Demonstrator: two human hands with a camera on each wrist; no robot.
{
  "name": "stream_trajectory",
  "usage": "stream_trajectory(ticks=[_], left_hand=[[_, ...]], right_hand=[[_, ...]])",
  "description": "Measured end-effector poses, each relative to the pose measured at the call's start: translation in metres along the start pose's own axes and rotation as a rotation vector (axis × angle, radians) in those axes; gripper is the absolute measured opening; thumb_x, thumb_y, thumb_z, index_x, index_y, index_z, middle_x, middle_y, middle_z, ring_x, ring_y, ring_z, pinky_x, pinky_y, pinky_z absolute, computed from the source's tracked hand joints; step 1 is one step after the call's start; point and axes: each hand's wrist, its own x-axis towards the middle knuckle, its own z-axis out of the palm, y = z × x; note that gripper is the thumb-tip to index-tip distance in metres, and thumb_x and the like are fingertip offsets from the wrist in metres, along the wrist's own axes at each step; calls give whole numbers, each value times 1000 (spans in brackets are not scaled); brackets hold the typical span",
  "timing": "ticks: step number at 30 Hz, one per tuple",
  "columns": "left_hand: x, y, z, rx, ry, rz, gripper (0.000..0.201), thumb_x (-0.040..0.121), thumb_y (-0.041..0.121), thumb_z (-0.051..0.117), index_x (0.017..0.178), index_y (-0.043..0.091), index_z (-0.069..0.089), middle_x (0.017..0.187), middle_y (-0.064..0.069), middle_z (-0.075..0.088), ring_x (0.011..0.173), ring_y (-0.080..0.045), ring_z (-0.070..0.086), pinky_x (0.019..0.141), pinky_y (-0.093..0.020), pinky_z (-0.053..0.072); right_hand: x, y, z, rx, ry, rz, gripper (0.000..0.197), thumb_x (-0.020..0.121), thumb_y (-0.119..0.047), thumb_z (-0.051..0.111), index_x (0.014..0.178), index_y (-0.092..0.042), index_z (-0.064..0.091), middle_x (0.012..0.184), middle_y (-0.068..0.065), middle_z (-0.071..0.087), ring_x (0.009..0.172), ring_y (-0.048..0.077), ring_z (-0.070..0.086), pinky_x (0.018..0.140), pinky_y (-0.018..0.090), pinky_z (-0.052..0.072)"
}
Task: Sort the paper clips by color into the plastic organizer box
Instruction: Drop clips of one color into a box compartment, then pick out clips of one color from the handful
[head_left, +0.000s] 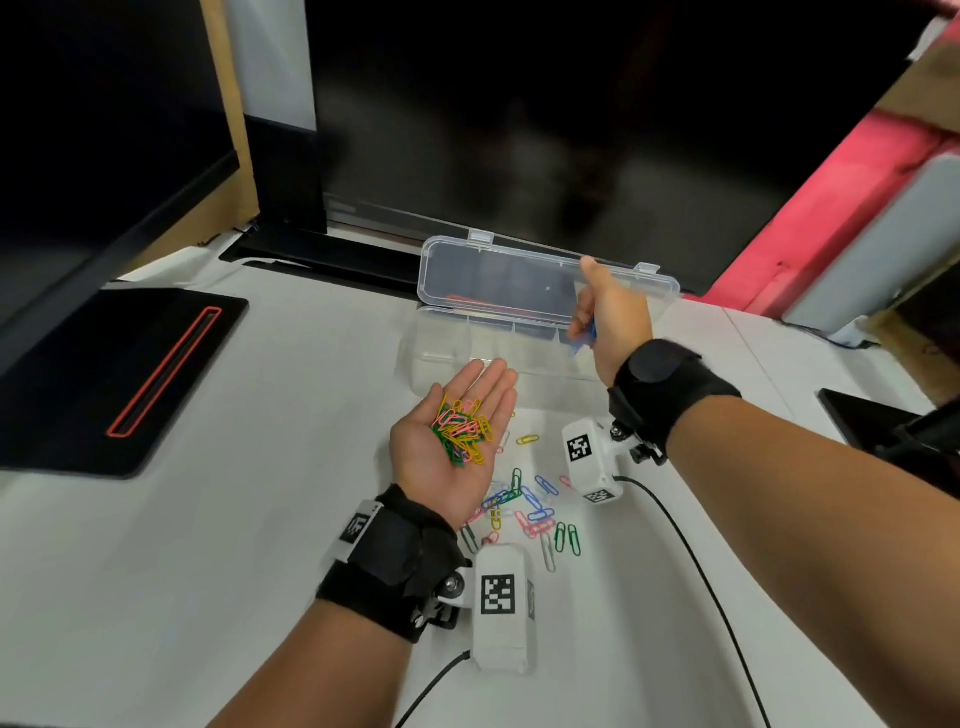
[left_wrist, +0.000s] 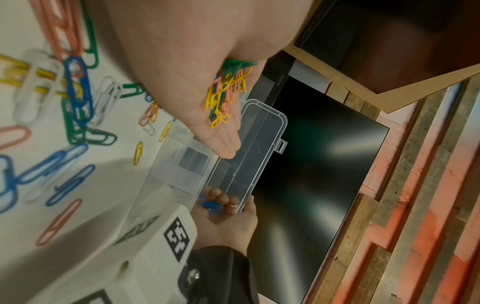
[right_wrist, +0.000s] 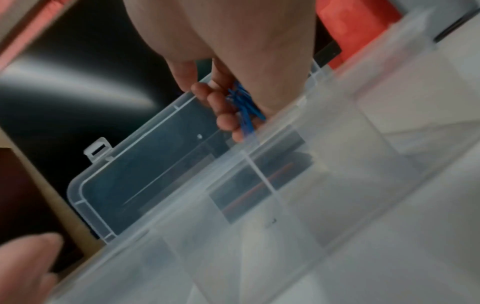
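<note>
A clear plastic organizer box (head_left: 431, 364) stands open on the white table, its lid (head_left: 519, 280) raised at the back. My left hand (head_left: 452, 441) lies palm up in front of the box, fingers straight, cupping a heap of yellow, pink and green paper clips (head_left: 462, 434) (left_wrist: 223, 96). My right hand (head_left: 610, 317) hovers over the box's right end, fingers curled around several blue paper clips (head_left: 584, 340) (right_wrist: 245, 105) (left_wrist: 210, 205). More clips of mixed colours (head_left: 530, 512) lie scattered on the table between my wrists. The box compartments (right_wrist: 298, 205) look empty.
A dark monitor (head_left: 519, 130) stands right behind the box. A black pad with a red outline (head_left: 124, 374) lies at the left. A black cable (head_left: 696, 571) runs across the table from the right wrist camera. A dark object (head_left: 883, 426) sits at the right edge.
</note>
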Motion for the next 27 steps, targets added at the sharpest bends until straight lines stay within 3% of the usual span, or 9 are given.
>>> stream_trajectory(ticks=[3, 6, 12, 17, 20, 22, 23, 25, 27], left_hand=[[0, 0, 1, 0, -1, -7, 44, 104, 24, 31, 123, -7, 57, 122, -26, 63, 118, -37, 58, 102, -43, 44], [2, 0, -1, 1, 1, -7, 44, 104, 24, 31, 123, -7, 57, 122, -26, 63, 118, -37, 58, 102, -44, 44], [3, 1, -3, 3, -2, 1, 44, 104, 25, 31, 124, -5, 57, 122, -26, 63, 118, -37, 58, 102, -43, 44], [3, 2, -3, -3, -13, -1, 44, 103, 26, 32, 125, -3, 57, 126, -26, 61, 122, -38, 55, 106, -45, 41], [4, 3, -1, -16, -20, -2, 44, 102, 26, 33, 127, -3, 56, 129, -26, 59, 125, -37, 52, 109, -45, 37], [4, 3, -1, -24, -27, -2, 45, 102, 26, 33, 131, -2, 53, 132, -26, 56, 128, -37, 50, 111, -46, 35], [3, 4, 0, -20, -33, -3, 46, 102, 27, 32, 134, -1, 52, 134, -25, 55, 129, -36, 49, 111, -45, 35], [0, 5, 1, -1, -41, -10, 48, 103, 29, 30, 135, 0, 51, 136, -24, 54, 127, -36, 51, 104, -46, 41], [-2, 6, 2, 5, -39, -15, 49, 103, 30, 29, 135, 1, 51, 136, -23, 54, 122, -35, 54, 99, -47, 43]], right_hand=[[2, 7, -1, 13, 8, -8, 57, 95, -47, 49, 51, -12, 43, 51, 2, 37, 65, 20, 48, 65, 25, 47], [6, 7, -4, 37, 26, -3, 57, 96, -46, 49, 50, -14, 44, 51, 1, 40, 65, 19, 52, 76, 29, 49], [9, 7, -10, 30, 0, 22, 52, 96, -45, 46, 53, -17, 45, 59, 1, 45, 70, 19, 51, 70, 29, 40], [-12, -5, -10, -18, -71, -15, 47, 99, -40, 44, 58, -19, 48, 62, -1, 50, 60, 13, 49, 64, 27, 41], [-47, -16, -4, -225, -390, -157, 39, 96, -34, 54, 64, -12, 57, 60, 3, 55, 56, 15, 52, 59, 28, 42], [-73, -18, -1, -560, -634, -307, 26, 90, -26, 64, 71, -9, 66, 61, 0, 63, 55, 8, 56, 57, 22, 46], [-84, -18, 1, -738, -713, -389, 15, 87, -24, 69, 75, -14, 71, 64, -6, 67, 57, 3, 57, 59, 18, 46], [-98, -16, 4, -1003, -748, -511, 7, 79, -28, 76, 84, -28, 72, 75, -11, 69, 67, -1, 60, 67, 16, 47], [-104, -12, 7, -1116, -716, -557, 24, 76, -29, 78, 99, -32, 71, 85, -11, 68, 78, 4, 62, 77, 23, 49]])
